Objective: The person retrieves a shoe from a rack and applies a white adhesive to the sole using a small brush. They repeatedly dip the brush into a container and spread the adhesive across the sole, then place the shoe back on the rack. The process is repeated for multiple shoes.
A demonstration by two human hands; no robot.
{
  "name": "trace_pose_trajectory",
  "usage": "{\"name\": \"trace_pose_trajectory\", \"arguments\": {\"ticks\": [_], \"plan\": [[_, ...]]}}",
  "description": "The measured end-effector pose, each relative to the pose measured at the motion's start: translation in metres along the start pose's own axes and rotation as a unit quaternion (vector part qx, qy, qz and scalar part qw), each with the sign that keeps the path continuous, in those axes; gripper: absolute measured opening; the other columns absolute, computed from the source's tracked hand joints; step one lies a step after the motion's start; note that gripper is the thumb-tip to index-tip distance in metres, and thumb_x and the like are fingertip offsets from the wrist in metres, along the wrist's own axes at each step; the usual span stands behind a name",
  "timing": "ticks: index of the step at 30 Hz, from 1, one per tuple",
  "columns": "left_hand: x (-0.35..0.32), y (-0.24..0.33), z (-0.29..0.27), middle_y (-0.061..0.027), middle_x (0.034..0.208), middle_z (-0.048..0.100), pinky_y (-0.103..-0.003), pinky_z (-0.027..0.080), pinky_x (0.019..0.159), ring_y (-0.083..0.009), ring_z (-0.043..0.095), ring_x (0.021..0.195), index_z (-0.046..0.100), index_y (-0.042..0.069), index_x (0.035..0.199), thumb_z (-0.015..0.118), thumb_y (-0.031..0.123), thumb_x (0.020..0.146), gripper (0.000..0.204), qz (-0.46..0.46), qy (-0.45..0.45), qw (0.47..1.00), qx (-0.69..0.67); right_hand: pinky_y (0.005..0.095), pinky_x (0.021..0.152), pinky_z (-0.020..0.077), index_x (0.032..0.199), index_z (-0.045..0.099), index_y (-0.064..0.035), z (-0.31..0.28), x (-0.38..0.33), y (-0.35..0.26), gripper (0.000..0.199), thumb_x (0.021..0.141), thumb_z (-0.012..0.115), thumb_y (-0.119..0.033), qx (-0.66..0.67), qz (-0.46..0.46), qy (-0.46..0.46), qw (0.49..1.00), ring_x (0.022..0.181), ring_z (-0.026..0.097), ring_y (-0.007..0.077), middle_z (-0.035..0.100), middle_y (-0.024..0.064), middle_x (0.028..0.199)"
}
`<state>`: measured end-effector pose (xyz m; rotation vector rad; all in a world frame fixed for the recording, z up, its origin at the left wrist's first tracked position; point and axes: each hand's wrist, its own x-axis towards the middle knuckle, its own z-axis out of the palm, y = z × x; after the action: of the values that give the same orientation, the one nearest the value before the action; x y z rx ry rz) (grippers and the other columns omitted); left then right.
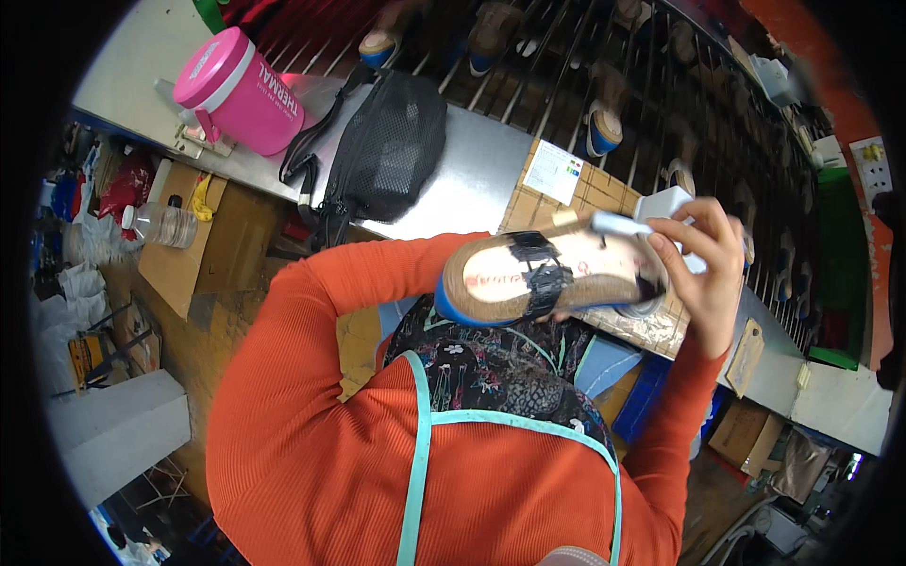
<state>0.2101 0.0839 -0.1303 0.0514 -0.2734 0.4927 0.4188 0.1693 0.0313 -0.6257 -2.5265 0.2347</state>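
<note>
A platform sandal (494, 283) with a pale insole, a brown wood-like side and a blue lower edge is held up in front of me. Shiny black straps cross its middle. My left arm reaches behind it, and the sandal hides most of my left hand (559, 318), which supports it from below. At the sandal's right end, my right hand (703, 255) pinches a small pale blue-grey piece (618, 224) between thumb and fingers. Blur keeps me from telling its kind. A white block-like object (663, 202) shows just behind those fingers.
Beyond the metal ledge (472, 156), several shoes (604, 127) rest on a rack of metal rods. A pink thermal jug (247, 94) and a black mesh bag (389, 141) stand at the left. Patterned cardboard (590, 203) carries a white card (554, 173). A plastic bottle (165, 224) sits lower left.
</note>
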Motion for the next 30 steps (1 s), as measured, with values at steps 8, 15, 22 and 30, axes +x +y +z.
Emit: {"name": "trace_pose_trajectory", "arguments": {"ticks": [8,15,22,30], "plan": [[0.000,0.045,0.063,-0.0122,0.119,0.063,-0.027,0.056,0.081,-0.0145,0.067,0.094,0.049,0.005,0.135,0.038,0.065,0.094,0.074,0.381,0.303,0.790,0.372,0.0323,0.074,0.0273,0.095,0.075,-0.0169,0.062,-0.034,-0.060,0.025,0.070,0.079,-0.013,-0.009,0.010,0.163,0.987,0.072,0.052,0.0137,0.060,0.0011,0.087],[-0.023,0.052,0.095,-0.0154,0.138,0.051,-0.035,0.047,0.099,-0.0223,0.056,0.120,0.035,0.003,0.145,0.036,0.062,0.095,0.077,0.384,0.252,0.769,0.445,0.0328,0.073,0.0266,0.094,0.075,-0.0151,0.062,0.073,-0.013,0.021,0.073,0.078,-0.015,-0.155,0.075,0.316,0.933,0.073,0.053,0.0133,0.059,0.0008,0.089],[-0.113,0.114,0.135,-0.0217,0.125,0.056,-0.054,0.046,0.094,-0.0361,0.058,0.109,0.041,0.008,0.140,0.042,0.060,0.092,0.071,0.418,0.248,0.728,0.483,0.0250,0.074,0.0429,0.088,0.074,-0.0020,0.082,0.083,-0.041,0.015,0.073,0.077,-0.003,0.282,0.114,0.173,0.937,0.076,0.055,0.0102,0.057,0.0066,0.096],[-0.229,0.243,0.121,-0.0195,0.114,0.062,-0.052,0.049,0.087,-0.0369,0.063,0.090,0.057,0.013,0.122,0.042,0.078,0.081,0.078,0.563,0.078,0.800,0.194,0.0214,0.071,0.0423,0.092,0.069,0.0047,0.142,0.050,0.006,0.013,0.082,0.071,-0.004,0.539,0.280,0.111,0.787,0.087,0.052,0.0121,0.054,0.0060,0.096]]}}
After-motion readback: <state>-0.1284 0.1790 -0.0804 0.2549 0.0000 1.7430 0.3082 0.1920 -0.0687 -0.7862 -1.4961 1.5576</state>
